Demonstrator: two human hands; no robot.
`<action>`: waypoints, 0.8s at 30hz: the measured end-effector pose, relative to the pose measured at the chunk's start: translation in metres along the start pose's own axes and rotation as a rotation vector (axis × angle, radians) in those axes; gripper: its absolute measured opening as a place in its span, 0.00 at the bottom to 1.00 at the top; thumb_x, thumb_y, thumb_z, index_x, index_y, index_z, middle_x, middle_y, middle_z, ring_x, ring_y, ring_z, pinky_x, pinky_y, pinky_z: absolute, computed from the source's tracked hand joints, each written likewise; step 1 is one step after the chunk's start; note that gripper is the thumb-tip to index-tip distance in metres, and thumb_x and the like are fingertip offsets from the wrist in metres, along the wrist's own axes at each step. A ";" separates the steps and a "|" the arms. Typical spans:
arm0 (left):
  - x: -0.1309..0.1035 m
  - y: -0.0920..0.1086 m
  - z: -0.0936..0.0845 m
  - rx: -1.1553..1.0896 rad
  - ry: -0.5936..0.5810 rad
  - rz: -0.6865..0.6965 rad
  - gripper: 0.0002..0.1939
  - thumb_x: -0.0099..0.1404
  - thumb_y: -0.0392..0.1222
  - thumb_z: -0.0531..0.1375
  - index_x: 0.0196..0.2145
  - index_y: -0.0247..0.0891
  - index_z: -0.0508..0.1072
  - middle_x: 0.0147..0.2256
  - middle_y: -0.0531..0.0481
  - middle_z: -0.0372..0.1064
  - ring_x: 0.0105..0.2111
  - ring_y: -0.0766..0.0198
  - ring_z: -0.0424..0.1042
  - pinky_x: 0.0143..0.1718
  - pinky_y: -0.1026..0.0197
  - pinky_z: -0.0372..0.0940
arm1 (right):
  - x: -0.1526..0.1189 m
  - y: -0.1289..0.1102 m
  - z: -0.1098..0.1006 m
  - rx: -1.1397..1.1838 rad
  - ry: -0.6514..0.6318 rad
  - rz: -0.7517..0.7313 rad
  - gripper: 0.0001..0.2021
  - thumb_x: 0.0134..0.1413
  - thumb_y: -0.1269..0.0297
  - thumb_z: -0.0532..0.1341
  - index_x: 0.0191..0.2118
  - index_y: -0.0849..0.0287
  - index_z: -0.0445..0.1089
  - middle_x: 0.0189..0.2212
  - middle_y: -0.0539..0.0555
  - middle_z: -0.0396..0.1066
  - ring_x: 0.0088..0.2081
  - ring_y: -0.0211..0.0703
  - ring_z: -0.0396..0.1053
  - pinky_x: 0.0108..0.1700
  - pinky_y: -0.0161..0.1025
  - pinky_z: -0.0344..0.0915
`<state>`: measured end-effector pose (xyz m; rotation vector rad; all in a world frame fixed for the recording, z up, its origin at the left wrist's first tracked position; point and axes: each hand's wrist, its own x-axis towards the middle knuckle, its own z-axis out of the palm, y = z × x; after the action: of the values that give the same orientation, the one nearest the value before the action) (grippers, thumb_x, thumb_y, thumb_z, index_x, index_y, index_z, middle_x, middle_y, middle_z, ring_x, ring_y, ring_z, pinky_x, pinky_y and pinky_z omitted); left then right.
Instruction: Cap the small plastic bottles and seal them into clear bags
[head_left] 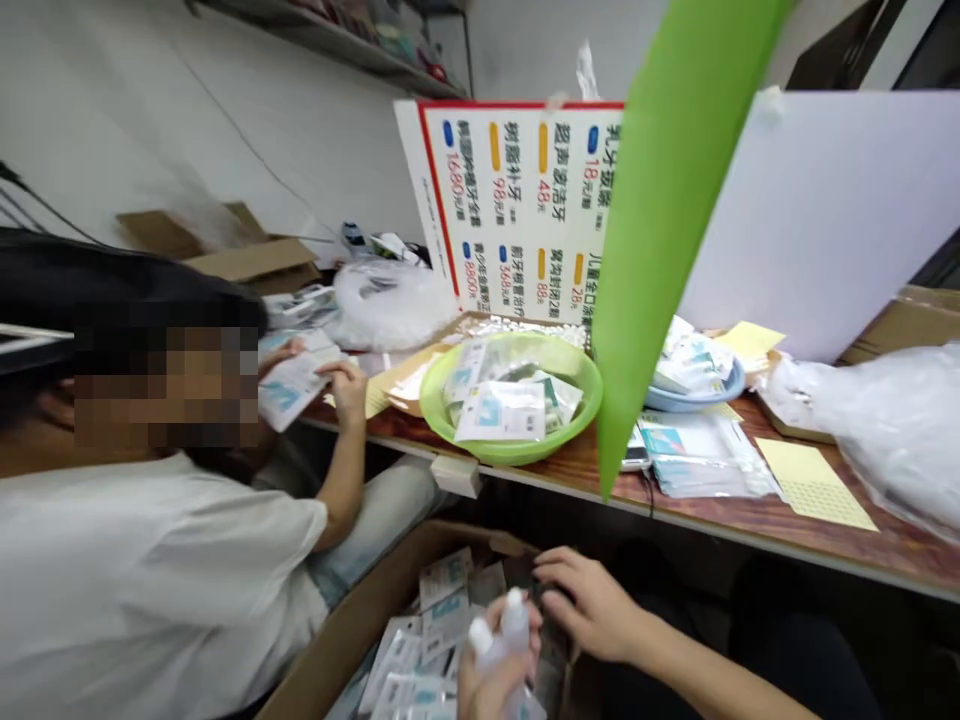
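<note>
While my left hand (480,690) grip's clamped on bottles (515,622), right hand's (592,605) is apart, near the box (352,620) edge. Packets (444,622) inside.

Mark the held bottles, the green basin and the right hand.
Bottles (515,624): head view, upper body of the one nearer the right hand (592,606).
Green basin (510,453): head view, front outer wall.
Right hand: head view, back of the hand.

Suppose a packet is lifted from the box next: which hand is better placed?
Probably the right hand: it looks free, fingers loosely bent near the right side of the box. The left hand is nearer the packets but holds two bottles.
</note>
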<state>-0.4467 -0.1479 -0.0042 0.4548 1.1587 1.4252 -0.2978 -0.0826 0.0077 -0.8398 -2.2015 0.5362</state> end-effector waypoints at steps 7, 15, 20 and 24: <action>-0.017 0.010 0.170 0.310 -0.563 -0.166 0.14 0.38 0.35 0.58 0.27 0.35 0.74 0.22 0.53 0.68 0.18 0.71 0.58 0.19 0.66 0.51 | -0.104 0.027 -0.184 0.006 0.340 0.354 0.10 0.64 0.65 0.55 0.48 0.53 0.71 0.34 0.54 0.75 0.36 0.46 0.75 0.39 0.43 0.73; -0.050 -0.046 0.286 0.518 -0.916 -0.429 0.11 0.39 0.35 0.57 0.25 0.34 0.70 0.22 0.54 0.66 0.17 0.73 0.57 0.16 0.67 0.50 | -0.147 0.036 -0.284 0.047 -0.012 0.189 0.10 0.66 0.67 0.52 0.44 0.58 0.70 0.35 0.56 0.69 0.35 0.40 0.70 0.36 0.36 0.69; -0.061 -0.081 0.349 0.726 -0.909 -0.361 0.14 0.40 0.32 0.59 0.29 0.34 0.71 0.21 0.56 0.65 0.20 0.71 0.59 0.21 0.67 0.52 | -0.208 0.065 -0.313 0.156 0.081 0.471 0.12 0.67 0.60 0.52 0.38 0.59 0.69 0.27 0.52 0.71 0.26 0.39 0.69 0.29 0.35 0.66; -0.062 -0.107 0.385 0.672 -0.866 -0.204 0.11 0.39 0.27 0.58 0.24 0.34 0.72 0.23 0.55 0.66 0.24 0.70 0.59 0.24 0.66 0.52 | -0.231 0.097 -0.343 0.269 0.153 0.617 0.15 0.66 0.54 0.53 0.42 0.59 0.70 0.24 0.50 0.70 0.20 0.38 0.67 0.23 0.35 0.64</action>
<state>-0.0607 -0.0774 0.0930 1.2368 0.8806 0.4979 0.1192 -0.1346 0.0697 -1.3604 -1.6607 0.9976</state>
